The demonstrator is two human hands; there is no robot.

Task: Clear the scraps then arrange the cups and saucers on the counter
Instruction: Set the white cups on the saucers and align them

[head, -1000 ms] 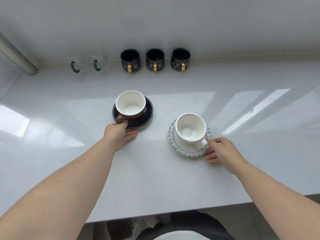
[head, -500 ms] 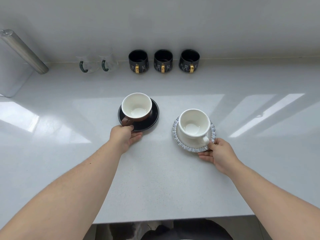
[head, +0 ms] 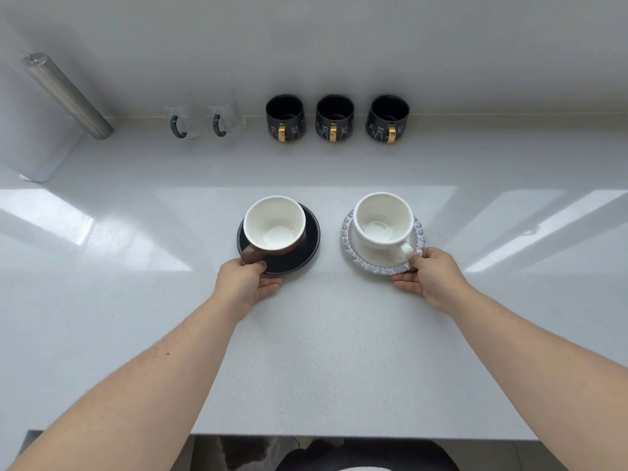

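Black saucer (head: 299, 246) near edge in L hand (head: 246, 283) grip; R hand (head: 431, 277) grips grey saucer (head: 380, 266); counter (head: 323, 351) open around.

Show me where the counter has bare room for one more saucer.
Bare counter runs from both saucers to the near edge, between the forearms. A free band lies between the black mugs and the black saucer and scalloped saucer. The right side is free. Crowded: the back wall row with glass cups, the gap between saucers.
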